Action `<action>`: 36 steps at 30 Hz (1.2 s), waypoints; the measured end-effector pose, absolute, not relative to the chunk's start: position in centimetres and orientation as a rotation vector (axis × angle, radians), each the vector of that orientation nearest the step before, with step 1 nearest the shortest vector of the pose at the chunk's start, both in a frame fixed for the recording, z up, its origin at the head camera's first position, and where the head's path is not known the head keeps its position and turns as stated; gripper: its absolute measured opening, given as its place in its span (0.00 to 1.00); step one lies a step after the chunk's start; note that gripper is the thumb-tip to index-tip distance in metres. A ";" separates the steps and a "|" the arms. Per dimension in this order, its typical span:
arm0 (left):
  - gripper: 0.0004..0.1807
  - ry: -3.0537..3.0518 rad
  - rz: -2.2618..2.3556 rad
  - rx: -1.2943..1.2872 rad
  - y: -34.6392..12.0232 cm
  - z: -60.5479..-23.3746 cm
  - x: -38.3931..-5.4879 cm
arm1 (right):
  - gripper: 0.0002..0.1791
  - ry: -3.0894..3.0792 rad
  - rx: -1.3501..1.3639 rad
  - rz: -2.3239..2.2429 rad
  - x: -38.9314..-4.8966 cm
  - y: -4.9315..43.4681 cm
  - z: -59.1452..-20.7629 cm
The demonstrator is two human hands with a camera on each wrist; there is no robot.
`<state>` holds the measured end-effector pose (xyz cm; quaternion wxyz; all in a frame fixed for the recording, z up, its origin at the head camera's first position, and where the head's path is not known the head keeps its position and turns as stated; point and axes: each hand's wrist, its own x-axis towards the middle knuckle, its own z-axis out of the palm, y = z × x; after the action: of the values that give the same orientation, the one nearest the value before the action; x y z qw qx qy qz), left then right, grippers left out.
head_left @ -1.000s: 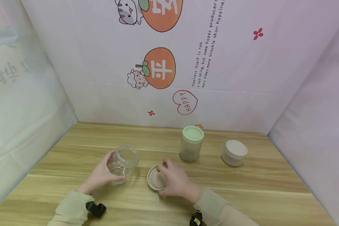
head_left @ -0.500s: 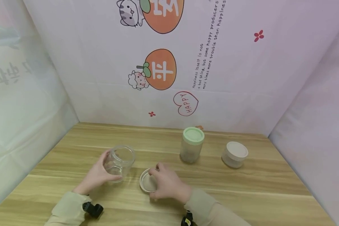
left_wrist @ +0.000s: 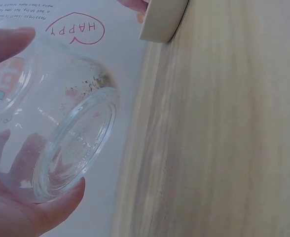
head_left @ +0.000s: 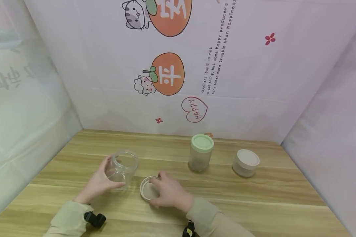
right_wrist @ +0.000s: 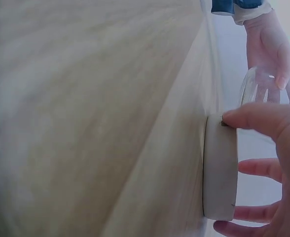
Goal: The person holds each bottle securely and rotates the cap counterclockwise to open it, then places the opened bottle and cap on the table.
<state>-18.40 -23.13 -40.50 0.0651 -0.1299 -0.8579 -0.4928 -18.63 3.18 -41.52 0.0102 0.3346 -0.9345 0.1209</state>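
Observation:
A clear glass jar (head_left: pixel 124 169) without a lid is in my left hand (head_left: pixel 98 183), thumb on one side and fingers on the other. It leans slightly, and in the left wrist view its round base (left_wrist: pixel 78 143) looks raised off the wood. My right hand (head_left: pixel 172 193) grips a beige round lid (head_left: pixel 147 191) by its rim, to the right of the jar. The lid's recessed face is turned up in the head view. In the right wrist view the lid's side wall (right_wrist: pixel 220 173) stands at the tabletop, thumb and fingertips around it.
Behind the right hand stands a frosted jar with a green lid (head_left: pixel 201 153). Farther right is a low jar with a whitish lid (head_left: pixel 246 163). The wooden table (head_left: pixel 255 204) meets a printed cloth backdrop (head_left: pixel 237 115) and side cloths.
Both hands have shifted left. The right hand has brought the lid left and slightly nearer to me, while the left hand has carried the jar a little left.

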 end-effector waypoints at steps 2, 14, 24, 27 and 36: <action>0.56 -2.578 -1.487 -0.395 -23.2 -40.5 -18.4 | 0.30 -2.914 1.043 0.342 -18.5 3.0 -41.4; 0.52 -2.501 -1.487 -0.415 -23.0 -40.2 -18.5 | 0.30 -2.875 1.042 0.247 -18.1 2.5 -41.4; 0.54 -2.486 -1.496 -0.395 -22.2 -39.7 -18.8 | 0.34 -2.921 1.066 0.340 -18.1 2.7 -41.2; 0.54 -2.478 -1.495 -0.397 -21.8 -39.5 -19.0 | 0.33 -2.914 1.056 0.388 -18.2 3.0 -41.0; 0.53 -2.430 -1.539 -0.458 -19.9 -39.0 -20.1 | 0.30 -2.929 1.001 0.619 -17.8 4.9 -39.8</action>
<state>-20.14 -19.94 -38.98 0.1144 -0.1563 -0.8288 -0.5250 -17.81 4.87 -39.76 -0.0074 0.3173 -0.9278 0.1962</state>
